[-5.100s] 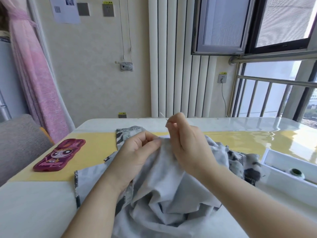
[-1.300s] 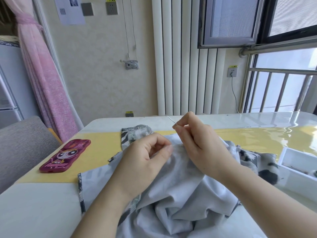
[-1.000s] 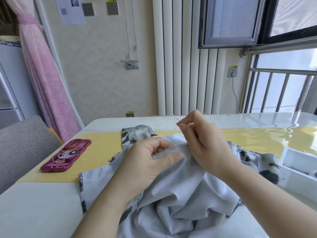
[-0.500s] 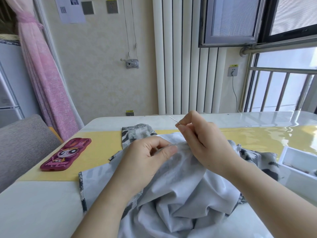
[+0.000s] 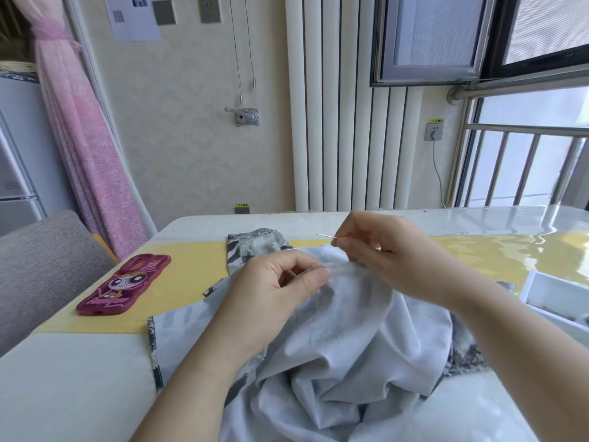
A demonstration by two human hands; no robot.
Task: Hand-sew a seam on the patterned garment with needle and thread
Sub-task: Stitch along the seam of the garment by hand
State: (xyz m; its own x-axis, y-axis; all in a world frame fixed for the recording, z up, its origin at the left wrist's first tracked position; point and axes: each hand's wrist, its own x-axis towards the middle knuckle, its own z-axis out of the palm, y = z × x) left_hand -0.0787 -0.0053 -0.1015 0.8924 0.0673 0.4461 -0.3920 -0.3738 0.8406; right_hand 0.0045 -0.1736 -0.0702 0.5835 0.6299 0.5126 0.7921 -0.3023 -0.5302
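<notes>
Pinching needle (image 5: 325, 236) between right hand (image 5: 387, 253) fingertips; left hand (image 5: 274, 291) thumb and fingers grip bunched garment (image 5: 344, 339) on table (image 5: 79, 384).

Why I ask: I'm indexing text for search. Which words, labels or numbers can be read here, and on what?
No text reads clearly.
On the phone case: lettering below the cartoon, blurred.
On the yellow stickers above the wall sockets: characters too small.
On the sheet of paper, top left: QR code, print too small.
</notes>
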